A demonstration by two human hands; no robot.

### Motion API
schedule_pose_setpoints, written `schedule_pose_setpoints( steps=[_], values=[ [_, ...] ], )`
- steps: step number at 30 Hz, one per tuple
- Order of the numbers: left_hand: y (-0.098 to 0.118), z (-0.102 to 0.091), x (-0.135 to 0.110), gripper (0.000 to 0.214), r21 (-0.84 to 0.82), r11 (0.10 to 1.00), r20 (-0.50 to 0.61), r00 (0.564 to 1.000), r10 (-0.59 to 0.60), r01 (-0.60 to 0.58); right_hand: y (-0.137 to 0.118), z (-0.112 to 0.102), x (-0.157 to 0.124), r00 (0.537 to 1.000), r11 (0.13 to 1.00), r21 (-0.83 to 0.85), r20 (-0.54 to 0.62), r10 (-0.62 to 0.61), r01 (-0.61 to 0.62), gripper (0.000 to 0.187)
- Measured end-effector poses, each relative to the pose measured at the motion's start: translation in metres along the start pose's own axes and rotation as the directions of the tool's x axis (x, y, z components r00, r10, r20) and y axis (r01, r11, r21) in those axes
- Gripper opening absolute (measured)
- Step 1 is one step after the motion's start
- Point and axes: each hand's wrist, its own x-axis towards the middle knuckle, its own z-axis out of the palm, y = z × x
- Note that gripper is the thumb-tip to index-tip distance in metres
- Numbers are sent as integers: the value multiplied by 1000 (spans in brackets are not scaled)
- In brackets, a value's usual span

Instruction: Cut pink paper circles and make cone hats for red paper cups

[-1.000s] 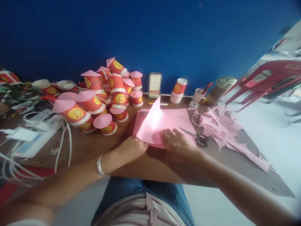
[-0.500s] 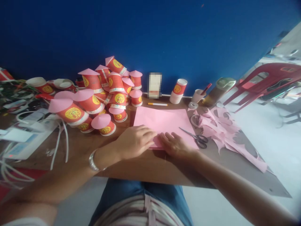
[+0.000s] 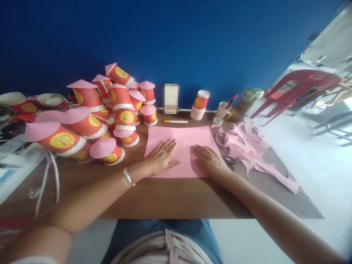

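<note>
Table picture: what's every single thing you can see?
pink paper sheet: one, pink, flat mid-table
paper cups: big pile, red with yellow badges and pink cone tops, left of the sheet
lone cup: one, red and white, upright by the wall
marker: one, white and orange, behind the sheet
tape roll: one, whitish, by the sheet's far right corner
scissors: one, black handles, beside the right hand
paper scraps: many, pink, right of the sheet
chair: one, red, far right
cables: several, white, far left
table: one, brown, under everything
wall: one, blue, behind the table
left hand: one, flat and open, on the sheet
right hand: one, flat and open, on the sheet
</note>
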Motion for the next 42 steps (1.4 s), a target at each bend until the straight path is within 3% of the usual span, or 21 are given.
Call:
schedule_pose_setpoints(
  steps=[2,5,10,15,20,22,26,29,31,34,37,42],
  values=[
    [0,0,0,88,4,1000,-4,1000,7,-7,19,-7,-4,993,991,-60,-18,115,-116,38],
    [-1,0,1,87,6,1000,-5,1000,0,0,39,-21,-6,969,967,-122,79,235,-225,36],
    [2,-1,-1,85,10,1000,-9,1000,-30,30,51,-36,-4,908,914,-225,177,380,-338,35],
    [21,-4,-11,75,0,996,-36,995,93,-93,53,-31,3,930,930,-224,162,331,-292,34],
    [35,-25,-9,51,-20,975,-146,966,215,-220,46,-22,21,964,944,-211,21,266,-256,36],
    [28,-34,-4,43,-2,985,-243,955,168,-174,39,-20,32,979,965,-166,-19,201,-201,35],
    [-7,-41,5,46,94,994,-405,914,-19,63,24,-16,56,989,983,-105,-15,149,-150,41],
    [-30,-38,6,53,188,959,-397,910,-123,212,17,-12,63,986,981,-110,33,163,-158,40],
    [-37,-35,5,51,239,938,-356,922,-155,250,16,-10,60,985,978,-132,40,171,-164,35],
    [-35,-34,7,39,282,922,-318,933,-170,264,18,-11,53,988,975,-158,-13,155,-155,29],
    [-29,-37,10,38,271,933,-365,922,-127,236,21,-21,49,984,976,-157,-114,134,-151,30],
    [-14,-36,12,34,237,971,-379,923,65,29,18,-42,54,965,980,-117,-228,131,-161,32]
  ],
)
